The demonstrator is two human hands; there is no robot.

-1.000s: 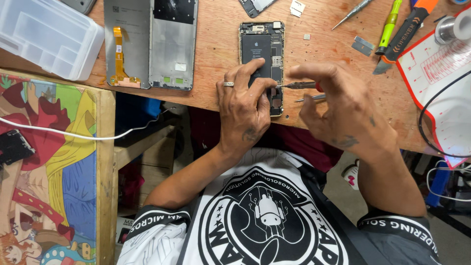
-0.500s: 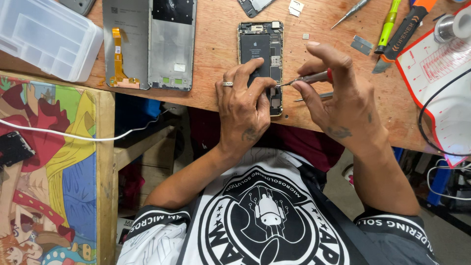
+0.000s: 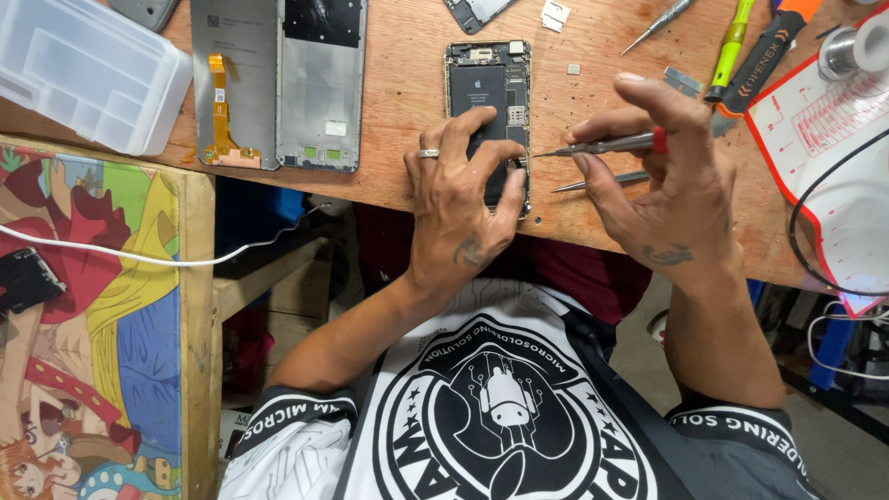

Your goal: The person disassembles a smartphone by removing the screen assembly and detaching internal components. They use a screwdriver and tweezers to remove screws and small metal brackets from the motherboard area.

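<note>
Right hand (image 3: pixel 671 199) grip around slim metal screwdriver (image 3: pixel 602 144)

Opened phone (image 3: pixel 488 93) on workbench (image 3: pixel 398 139); frame (image 3: pixel 278 83) left, mat (image 3: pixel 824 157) right.

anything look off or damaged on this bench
Nothing looks spilled or broken. The opened phone lies straight under the left hand, and the right hand holds a fine screwdriver at its edge. Loose small parts sit scattered near the far edge.
</note>
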